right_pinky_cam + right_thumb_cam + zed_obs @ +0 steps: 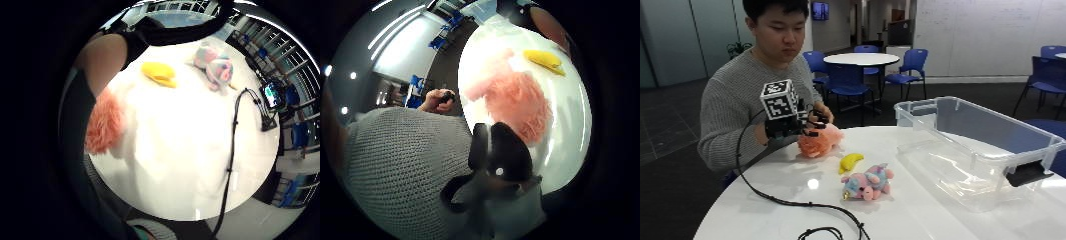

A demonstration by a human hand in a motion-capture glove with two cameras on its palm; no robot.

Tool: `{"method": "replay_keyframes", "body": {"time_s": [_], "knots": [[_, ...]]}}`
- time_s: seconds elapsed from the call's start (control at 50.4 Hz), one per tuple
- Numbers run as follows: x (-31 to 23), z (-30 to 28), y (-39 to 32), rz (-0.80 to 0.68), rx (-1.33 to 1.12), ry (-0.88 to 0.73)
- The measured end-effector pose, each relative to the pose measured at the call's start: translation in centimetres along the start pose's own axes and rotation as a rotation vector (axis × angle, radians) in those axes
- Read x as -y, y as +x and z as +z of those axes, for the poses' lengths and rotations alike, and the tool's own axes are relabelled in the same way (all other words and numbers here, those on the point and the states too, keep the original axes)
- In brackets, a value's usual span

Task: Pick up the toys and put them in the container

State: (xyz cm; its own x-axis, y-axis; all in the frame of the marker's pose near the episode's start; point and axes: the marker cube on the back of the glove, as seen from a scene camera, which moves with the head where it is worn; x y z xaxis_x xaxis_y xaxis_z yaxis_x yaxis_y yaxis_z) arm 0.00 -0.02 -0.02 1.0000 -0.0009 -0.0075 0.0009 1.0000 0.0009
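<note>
Gripping the pink fuzzy toy, the gloved right hand sits on top of it with fingers curled over its back, at the table edge close to the person's chest. Toy looks just lifted or barely off the table; can't tell if it's still touching. Thumb-side palm view shows the pink fur right under the palm, black fingertips curled beside it.

Container is clear plastic, open-topped, no lid on, standing on the table well apart from the hand, off toward the person's left across the table. Its long axis runs away from the person's side toward the far table edge. That's the key relation: the held toy has to travel sideways across the table and up over the container's near wall before release.

Between the hand and the container lie two more toys: yellow banana, near the pink toy, and pastel plush animal just past it, both flat on the table, neither touching. Path over them looks clear if the hand carries high.

Bare hand is not visibly on any toy. Judging: first of three toys in hand, none in the container yet.
</note>
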Motion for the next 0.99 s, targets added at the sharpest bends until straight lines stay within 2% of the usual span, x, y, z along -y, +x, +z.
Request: {"method": "replay_keyframes", "body": {"time_s": [0.616, 0.993], "knots": [[0.6, -1.1, -1.0, -0.004, -0.024, 0.003], [8.6, -1.4, -5.4, -0.178, -0.105, -0.134]]}}
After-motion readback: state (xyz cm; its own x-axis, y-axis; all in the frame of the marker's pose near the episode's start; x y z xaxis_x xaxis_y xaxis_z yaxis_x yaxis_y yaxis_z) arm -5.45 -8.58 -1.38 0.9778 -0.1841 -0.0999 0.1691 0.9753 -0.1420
